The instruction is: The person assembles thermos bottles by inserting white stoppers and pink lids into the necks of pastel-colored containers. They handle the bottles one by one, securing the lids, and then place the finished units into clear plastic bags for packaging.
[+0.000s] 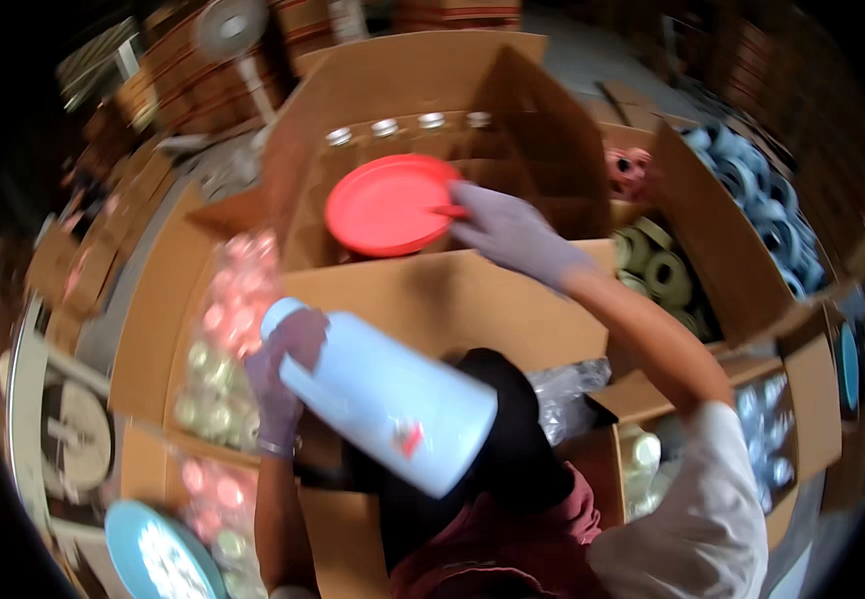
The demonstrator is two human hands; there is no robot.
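Observation:
My left hand (288, 374), in a grey glove, is closed round the neck and handle end of a light blue thermos jug (397, 399). The jug lies tilted above my lap, its wide base toward the lower right, with a small red mark on its side. In my right glove, the fingers of my right hand (512, 232) pinch the edge of a round, shallow red plastic dish (387, 205). That dish hovers over an open cardboard carton (452, 299) with dividers. Motion blurs both hands somewhat.
Silver-capped items (384, 128) stand in the carton's far row. Bagged pink and pale green parts (238, 309) fill a box on the left. Boxes on the right hold green rings (667, 275) and blue rings (752, 190). A turquoise basin (118, 539) holds small white pieces.

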